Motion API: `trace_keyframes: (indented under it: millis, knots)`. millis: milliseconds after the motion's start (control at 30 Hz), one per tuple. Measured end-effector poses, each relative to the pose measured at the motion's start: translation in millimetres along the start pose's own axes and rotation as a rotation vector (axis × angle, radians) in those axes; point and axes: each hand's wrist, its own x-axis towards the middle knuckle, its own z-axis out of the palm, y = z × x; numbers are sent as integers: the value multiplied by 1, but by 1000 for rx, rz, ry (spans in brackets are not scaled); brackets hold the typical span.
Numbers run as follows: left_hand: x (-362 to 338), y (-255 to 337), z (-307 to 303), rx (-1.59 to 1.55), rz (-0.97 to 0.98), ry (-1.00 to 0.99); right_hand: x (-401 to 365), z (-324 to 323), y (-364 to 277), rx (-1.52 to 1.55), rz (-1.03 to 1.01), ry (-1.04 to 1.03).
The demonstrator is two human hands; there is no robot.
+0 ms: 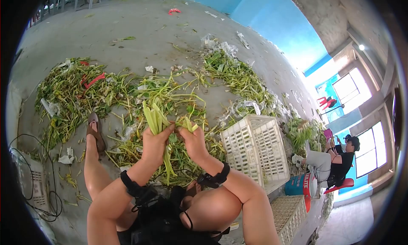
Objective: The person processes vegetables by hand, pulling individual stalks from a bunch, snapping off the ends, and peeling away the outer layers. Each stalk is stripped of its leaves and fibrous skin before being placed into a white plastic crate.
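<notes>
My left hand (156, 138) is closed around a bunch of pale green celery-like stalks (154, 117). Their wide ends point up and away from me, and a thinner part hangs below the hand. Close beside it, my right hand (192, 138) has its fingers closed on a small yellow-green stalk piece (186, 123). The two sets of fingertips nearly meet. Beneath both hands spreads a heap of loose stalks and leaves (191, 158) on the concrete floor, partly hidden by my arms.
White plastic crates (242, 145) stand to my right, one lower crate (289, 213) nearer me. A larger trimmings pile (63, 90) lies left, another (238, 77) ahead. Beyond a blue bucket (297, 184), a person (340, 160) sits on a red chair. A black cable (32, 177) loops at left.
</notes>
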Motion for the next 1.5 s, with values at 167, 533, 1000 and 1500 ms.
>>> trace_keyframes:
  millis: [167, 533, 1000, 1500]
  knots:
    - [-4, 5, 3, 44, 62, -44, -2, 7, -15, 370, 238, 85]
    - [-23, 15, 5, 382, 422, -209, 5, -3, -26, 600, 457, 267]
    - [16, 17, -24, -5, -41, -62, 0, -14, -31, 59, 119, -85]
    - [7, 6, -9, 91, 5, -62, -1, -4, -15, -392, -152, 23]
